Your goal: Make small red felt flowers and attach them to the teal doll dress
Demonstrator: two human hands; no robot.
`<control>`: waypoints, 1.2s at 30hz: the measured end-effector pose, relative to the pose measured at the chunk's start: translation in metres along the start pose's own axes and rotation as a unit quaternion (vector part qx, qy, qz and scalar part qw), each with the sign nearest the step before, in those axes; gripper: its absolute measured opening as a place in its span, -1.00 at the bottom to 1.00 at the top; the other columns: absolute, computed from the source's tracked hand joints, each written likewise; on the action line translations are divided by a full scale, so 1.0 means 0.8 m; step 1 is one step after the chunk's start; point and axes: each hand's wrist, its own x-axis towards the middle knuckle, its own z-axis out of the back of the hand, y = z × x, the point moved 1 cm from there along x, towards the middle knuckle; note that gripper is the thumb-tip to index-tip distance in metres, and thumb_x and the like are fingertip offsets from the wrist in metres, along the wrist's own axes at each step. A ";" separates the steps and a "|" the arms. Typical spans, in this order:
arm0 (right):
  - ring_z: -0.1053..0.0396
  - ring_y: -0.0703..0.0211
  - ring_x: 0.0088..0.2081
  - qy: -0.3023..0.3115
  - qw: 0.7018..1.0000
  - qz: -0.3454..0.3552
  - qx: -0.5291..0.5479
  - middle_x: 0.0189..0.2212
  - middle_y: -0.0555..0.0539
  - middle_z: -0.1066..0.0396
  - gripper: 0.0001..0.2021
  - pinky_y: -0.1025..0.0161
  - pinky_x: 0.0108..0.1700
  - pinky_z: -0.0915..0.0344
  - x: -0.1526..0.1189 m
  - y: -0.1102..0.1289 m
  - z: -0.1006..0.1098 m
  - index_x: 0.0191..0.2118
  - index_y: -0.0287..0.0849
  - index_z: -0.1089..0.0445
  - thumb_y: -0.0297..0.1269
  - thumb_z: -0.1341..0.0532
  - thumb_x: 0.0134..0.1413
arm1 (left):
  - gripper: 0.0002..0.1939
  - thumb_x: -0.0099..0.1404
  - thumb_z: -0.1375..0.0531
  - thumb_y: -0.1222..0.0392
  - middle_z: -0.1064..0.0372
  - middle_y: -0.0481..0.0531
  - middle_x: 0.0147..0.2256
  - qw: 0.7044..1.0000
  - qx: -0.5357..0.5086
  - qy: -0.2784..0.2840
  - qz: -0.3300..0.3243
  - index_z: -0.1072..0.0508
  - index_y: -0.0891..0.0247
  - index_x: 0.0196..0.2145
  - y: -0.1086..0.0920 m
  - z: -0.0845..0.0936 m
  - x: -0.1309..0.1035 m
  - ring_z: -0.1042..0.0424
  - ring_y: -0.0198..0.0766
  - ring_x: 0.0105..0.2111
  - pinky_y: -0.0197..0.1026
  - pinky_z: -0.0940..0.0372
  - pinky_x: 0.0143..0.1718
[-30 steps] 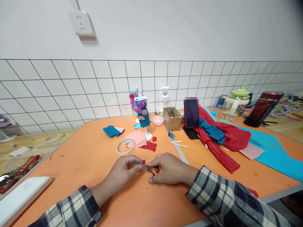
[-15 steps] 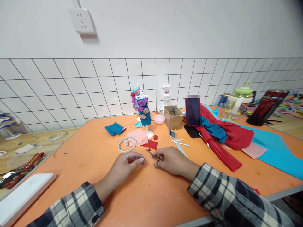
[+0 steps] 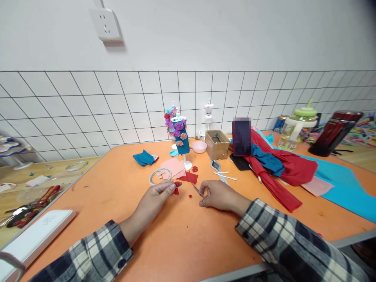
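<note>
My left hand [image 3: 154,199] is closed in a pinch on a small gathered piece of red crepe paper [image 3: 176,190]. My right hand [image 3: 219,196], fingers curled, holds small scissors [image 3: 198,190]; their slim metal blades point away and left, and the handles are mostly hidden. Between the hands lies a tiny red scrap [image 3: 190,196]. Just beyond are a flat red paper piece [image 3: 190,178], a little red flower [image 3: 195,169] and pink paper [image 3: 175,167]. A roll of tape [image 3: 152,178] sits beside my left fingertips.
A small mannequin [image 3: 182,145] in a blue dress with purple and pink flowers stands behind. Nearby are a pink bowl [image 3: 199,147], a cardboard box [image 3: 217,145] and a phone [image 3: 241,137]. Red paper [image 3: 299,168] lies right, a white power bank [image 3: 44,231] left.
The red piece now shows in my left fingers, which have risen slightly. My right hand with the scissors has shifted a little right, and a tiny red scrap is visible on the table.
</note>
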 end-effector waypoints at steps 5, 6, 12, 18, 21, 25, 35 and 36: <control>-0.27 0.24 -0.46 -0.032 0.996 -0.013 0.085 -0.48 0.05 -0.38 -0.53 0.33 -0.45 -0.04 -0.004 0.010 0.000 -0.08 -0.11 -0.40 -0.09 -0.40 -0.17 | -0.63 0.23 -0.20 -0.01 -0.53 0.03 -0.35 1.000 0.007 0.010 0.020 -0.54 0.23 -0.08 -0.009 -0.005 -0.005 -0.46 -0.12 -0.21 -0.09 -0.30 -0.06; -0.24 0.27 -0.48 -0.055 0.993 0.002 0.102 -0.49 0.04 -0.36 -0.61 0.33 -0.45 -0.03 -0.006 0.017 -0.001 -0.12 -0.12 -0.43 -0.10 -0.37 -0.10 | -0.61 0.22 -0.20 -0.01 -0.53 0.04 -0.34 1.000 0.008 0.008 0.019 -0.53 0.25 -0.08 -0.011 -0.006 -0.006 -0.46 -0.12 -0.21 -0.09 -0.31 -0.07; -0.11 0.38 -0.54 0.038 0.915 0.111 0.387 -0.49 0.04 -0.31 -0.59 0.38 -0.53 -0.02 -0.015 0.054 -0.024 -0.08 -0.18 -0.45 -0.05 -0.33 -0.02 | -0.55 0.19 -0.21 -0.08 -0.51 0.09 -0.20 1.000 0.019 0.014 -0.017 -0.48 0.22 -0.04 -0.011 -0.016 -0.006 -0.44 -0.06 -0.15 -0.05 -0.34 -0.08; -0.14 0.42 -0.55 0.071 0.859 0.093 0.499 -0.37 0.01 -0.39 -0.62 0.43 -0.62 -0.03 -0.012 0.050 -0.035 -0.17 -0.16 -0.46 -0.04 -0.38 -0.09 | -0.45 0.18 -0.20 -0.15 -0.41 0.03 -0.34 0.999 0.027 0.029 -0.037 -0.43 0.26 0.00 -0.007 -0.017 -0.002 -0.41 -0.12 -0.27 -0.11 -0.32 -0.17; -0.17 0.44 -0.58 0.102 0.839 0.105 0.525 -0.37 0.02 -0.39 -0.62 0.45 -0.66 -0.04 -0.011 0.050 -0.035 -0.15 -0.16 -0.45 -0.07 -0.38 -0.09 | -0.39 0.20 -0.19 -0.17 -0.35 -0.01 -0.39 0.998 0.020 0.044 -0.047 -0.36 0.27 0.09 -0.005 -0.018 -0.003 -0.38 -0.16 -0.31 -0.14 -0.29 -0.22; -0.27 0.39 -0.51 0.117 0.834 0.095 0.531 -0.41 0.01 -0.39 -0.66 0.48 -0.66 -0.10 -0.012 0.052 -0.033 -0.27 -0.21 -0.45 -0.10 -0.40 -0.14 | -0.34 0.19 -0.18 -0.21 -0.34 0.00 -0.39 0.996 0.016 0.070 -0.049 -0.32 0.26 0.12 -0.002 -0.019 -0.003 -0.36 -0.16 -0.33 -0.15 -0.28 -0.25; -0.32 0.34 -0.51 0.037 0.924 0.114 0.364 -0.35 -0.05 -0.51 -0.85 0.40 -0.54 -0.17 -0.013 0.040 -0.021 -0.34 -0.19 -0.42 -0.22 -0.28 0.00 | -0.47 0.20 -0.23 -0.04 -0.35 0.04 -0.28 0.995 -0.024 0.043 -0.083 -0.34 0.20 0.08 -0.004 -0.003 -0.005 -0.38 -0.14 -0.20 -0.10 -0.28 -0.11; -0.32 0.33 -0.49 -0.004 0.945 0.128 0.302 -0.41 -0.02 -0.50 -0.90 0.38 -0.48 -0.19 -0.014 0.040 -0.021 -0.36 -0.18 -0.44 -0.27 -0.26 0.00 | -0.52 0.20 -0.23 -0.05 -0.37 0.06 -0.25 0.994 0.011 0.034 -0.100 -0.39 0.20 0.03 -0.007 -0.001 -0.007 -0.38 -0.11 -0.17 -0.09 -0.27 -0.08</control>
